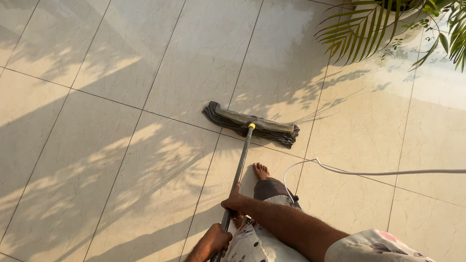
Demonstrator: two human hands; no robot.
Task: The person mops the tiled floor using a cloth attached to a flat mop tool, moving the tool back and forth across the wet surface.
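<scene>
Lying near the mop head (pixel 252 124), a white cable (pixel 384 172) crosses tiles.

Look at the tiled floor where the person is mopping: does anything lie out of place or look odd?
One thing stands out: a white cable trails loose across the tiles from the right edge, curling beside the bare foot, just behind the mop head. It could snag. Both hands, left hand and right hand, grip the mop handle.

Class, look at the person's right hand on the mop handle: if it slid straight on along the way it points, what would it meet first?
Following the mop handle forward, the right hand would probably meet the yellow joint first, then the grey mop head on the tiled floor.
</scene>
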